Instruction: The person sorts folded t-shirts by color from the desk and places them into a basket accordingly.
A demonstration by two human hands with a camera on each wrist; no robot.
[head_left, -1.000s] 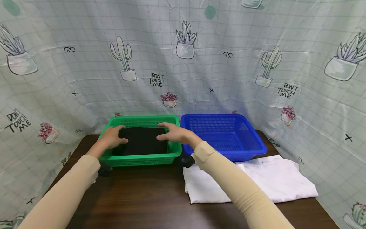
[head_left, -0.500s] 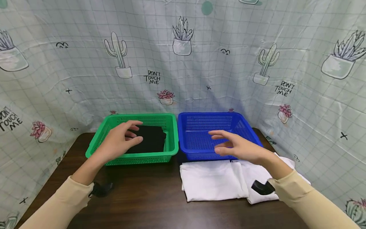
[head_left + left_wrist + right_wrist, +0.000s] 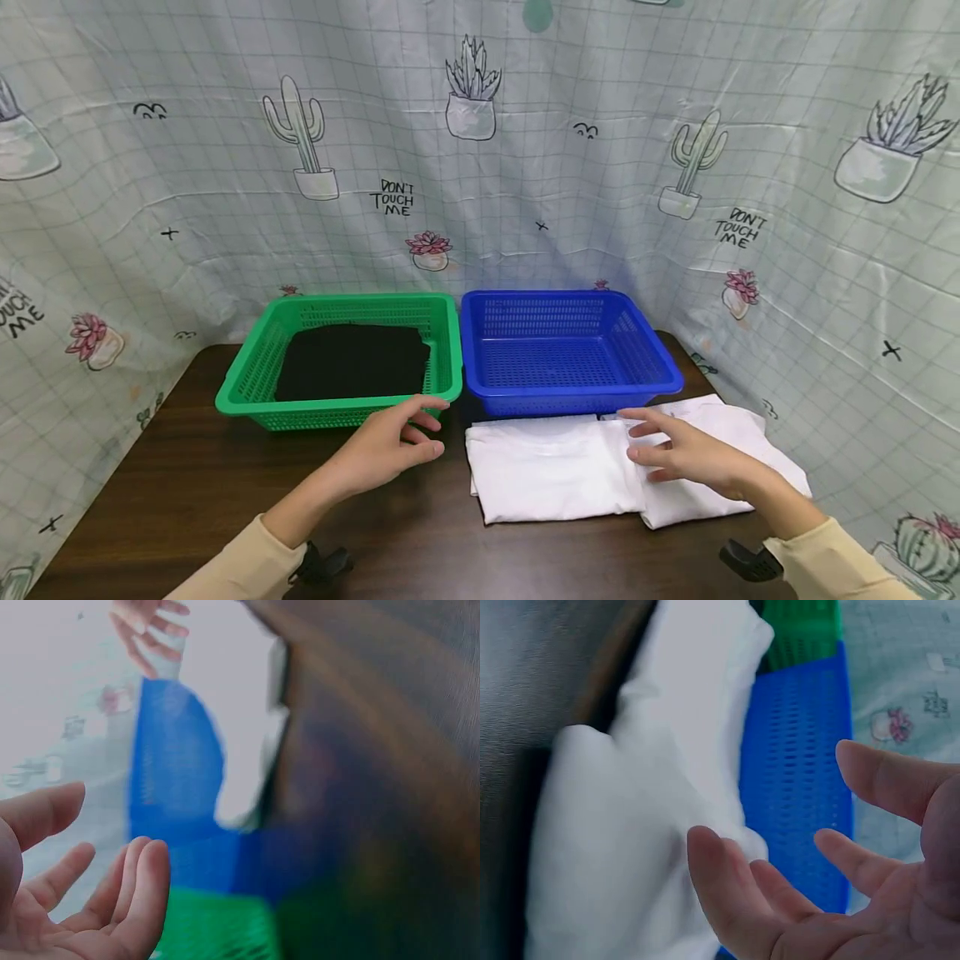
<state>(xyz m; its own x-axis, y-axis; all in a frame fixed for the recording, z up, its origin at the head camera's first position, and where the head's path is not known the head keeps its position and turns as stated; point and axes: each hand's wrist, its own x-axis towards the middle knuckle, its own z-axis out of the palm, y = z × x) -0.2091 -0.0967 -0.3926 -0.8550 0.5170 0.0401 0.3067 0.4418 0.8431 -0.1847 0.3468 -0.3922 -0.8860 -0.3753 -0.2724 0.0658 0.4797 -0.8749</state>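
Observation:
Two folded white cloths lie side by side on the table: the left white cloth [image 3: 555, 471] in front of the blue basket, the right white cloth [image 3: 738, 433] partly behind my hand. My right hand [image 3: 693, 454] hovers over where they meet, fingers loosely bent around nothing. Left of the cloths, my left hand [image 3: 386, 446] is above the table near the front rim of the green basket [image 3: 315, 407], also holding nothing. A folded black cloth [image 3: 352, 360] rests inside that basket. In the left wrist view, the left fingers [image 3: 150, 889] are spread from the thumb.
The blue basket [image 3: 573, 390] stands right of the green one, with no item visible inside. Both baskets stand at the back of the dark wooden table [image 3: 435, 550]. A patterned curtain [image 3: 540, 167] hangs right behind and beside them.
Both hands have left the green basket, where the black cloth lies, and moved right. The right hand passed in front of the blue basket, then came down toward the white cloths.

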